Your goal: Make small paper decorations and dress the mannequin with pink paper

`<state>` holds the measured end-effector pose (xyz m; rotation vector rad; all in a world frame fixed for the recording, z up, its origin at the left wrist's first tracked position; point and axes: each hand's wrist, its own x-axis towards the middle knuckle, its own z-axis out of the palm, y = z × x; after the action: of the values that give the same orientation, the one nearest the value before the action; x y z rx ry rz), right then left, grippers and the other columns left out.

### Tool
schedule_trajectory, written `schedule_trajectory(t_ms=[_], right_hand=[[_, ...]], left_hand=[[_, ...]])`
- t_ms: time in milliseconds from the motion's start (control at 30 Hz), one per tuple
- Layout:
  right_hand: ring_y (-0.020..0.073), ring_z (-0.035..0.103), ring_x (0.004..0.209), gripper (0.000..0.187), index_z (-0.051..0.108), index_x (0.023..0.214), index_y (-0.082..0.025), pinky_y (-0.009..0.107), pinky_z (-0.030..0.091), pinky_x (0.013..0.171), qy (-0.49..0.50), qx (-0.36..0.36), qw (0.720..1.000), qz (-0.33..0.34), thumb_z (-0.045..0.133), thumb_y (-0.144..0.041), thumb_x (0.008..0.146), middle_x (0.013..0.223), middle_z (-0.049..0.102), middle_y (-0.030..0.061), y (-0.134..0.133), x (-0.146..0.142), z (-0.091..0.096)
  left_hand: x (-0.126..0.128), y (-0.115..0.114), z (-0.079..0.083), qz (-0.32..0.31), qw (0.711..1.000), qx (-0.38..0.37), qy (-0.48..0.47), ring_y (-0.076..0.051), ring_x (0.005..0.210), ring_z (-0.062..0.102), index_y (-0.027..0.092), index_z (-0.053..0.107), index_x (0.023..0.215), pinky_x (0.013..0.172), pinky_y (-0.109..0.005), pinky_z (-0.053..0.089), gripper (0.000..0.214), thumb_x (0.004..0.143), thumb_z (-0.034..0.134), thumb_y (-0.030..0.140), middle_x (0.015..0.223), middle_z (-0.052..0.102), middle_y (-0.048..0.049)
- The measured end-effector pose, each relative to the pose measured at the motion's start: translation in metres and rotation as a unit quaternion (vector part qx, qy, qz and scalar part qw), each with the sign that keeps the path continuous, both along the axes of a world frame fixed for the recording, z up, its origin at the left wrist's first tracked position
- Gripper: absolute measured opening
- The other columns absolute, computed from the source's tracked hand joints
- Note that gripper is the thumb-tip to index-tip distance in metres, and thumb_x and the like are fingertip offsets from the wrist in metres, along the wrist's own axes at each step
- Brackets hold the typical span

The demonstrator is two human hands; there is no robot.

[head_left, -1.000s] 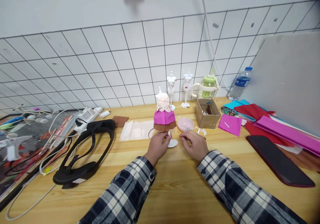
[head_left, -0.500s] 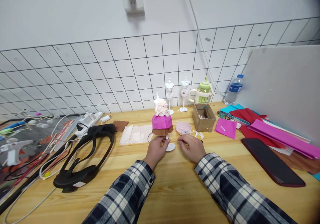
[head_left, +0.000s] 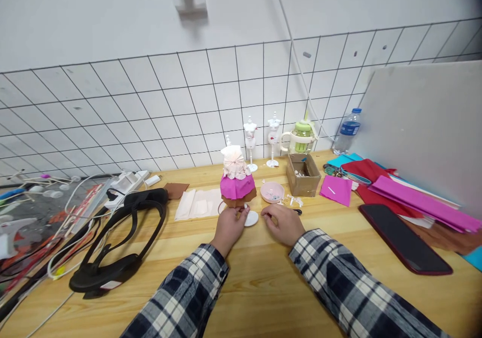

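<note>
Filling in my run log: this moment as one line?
left hand: holds mannequin stand under paper dress | right hand: curled, on table beside pink dish

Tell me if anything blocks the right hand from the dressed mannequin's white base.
Nothing visible does: only bare table lies between the right hand and the white base. The pink dish sits farther back, off that line.

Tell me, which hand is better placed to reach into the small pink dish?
Probably the right hand: it lies just before the pink dish, while the left hand is farther off, at the dressed mannequin.
</note>
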<state>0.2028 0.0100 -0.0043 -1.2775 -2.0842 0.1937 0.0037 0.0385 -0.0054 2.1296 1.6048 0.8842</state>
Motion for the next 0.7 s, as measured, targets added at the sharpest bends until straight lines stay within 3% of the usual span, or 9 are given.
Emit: schedule_trajectory(t_ms=[233, 400, 500, 700], right_hand=[[0.0150, 0.062, 0.078, 0.017, 0.067, 0.090, -0.022, 0.025, 0.041, 0.068, -0.070, -0.082, 0.987, 0.121, 0.052, -0.017, 0.082, 0.085, 0.068, 0.0009, -0.013, -0.023, -0.002], [0.0152, 0.061, 0.074, 0.016, 0.066, 0.091, -0.024, 0.025, 0.038, 0.065, -0.090, -0.116, 0.980, 0.135, 0.054, -0.020, 0.081, 0.079, 0.068, -0.0003, -0.011, -0.028, -0.006], [0.0156, 0.062, 0.075, 0.016, 0.066, 0.091, -0.024, 0.026, 0.038, 0.066, -0.084, -0.126, 0.978, 0.147, 0.054, -0.020, 0.081, 0.081, 0.070, -0.0010, -0.006, -0.026, -0.007], [0.0154, 0.064, 0.077, 0.018, 0.066, 0.092, -0.025, 0.025, 0.038, 0.066, -0.074, -0.153, 0.974, 0.150, 0.051, -0.021, 0.083, 0.085, 0.072, -0.0009, 0.001, -0.024, -0.003]], left_hand=[[-0.027, 0.033, 0.033, 0.085, 0.995, 0.021, 0.049, -0.024, 0.090, 0.068, 0.019, 0.073, 0.099, 0.074, -0.030, 0.047, 0.034, 0.089, 0.049, 0.039, 0.093, 0.075, -0.0102], [-0.042, 0.077, 0.053, 0.115, 0.988, 0.024, 0.097, -0.025, 0.093, 0.067, 0.018, 0.073, 0.100, 0.074, -0.028, 0.045, 0.034, 0.089, 0.047, 0.037, 0.095, 0.075, -0.0107], [-0.041, 0.106, 0.051, 0.119, 0.986, 0.020, 0.119, -0.025, 0.093, 0.067, 0.019, 0.072, 0.102, 0.073, -0.028, 0.044, 0.034, 0.089, 0.046, 0.036, 0.097, 0.075, -0.0107], [-0.031, 0.159, 0.030, 0.132, 0.980, 0.002, 0.149, -0.027, 0.086, 0.068, 0.015, 0.073, 0.094, 0.066, -0.030, 0.041, 0.040, 0.090, 0.043, 0.040, 0.089, 0.074, -0.0145]])
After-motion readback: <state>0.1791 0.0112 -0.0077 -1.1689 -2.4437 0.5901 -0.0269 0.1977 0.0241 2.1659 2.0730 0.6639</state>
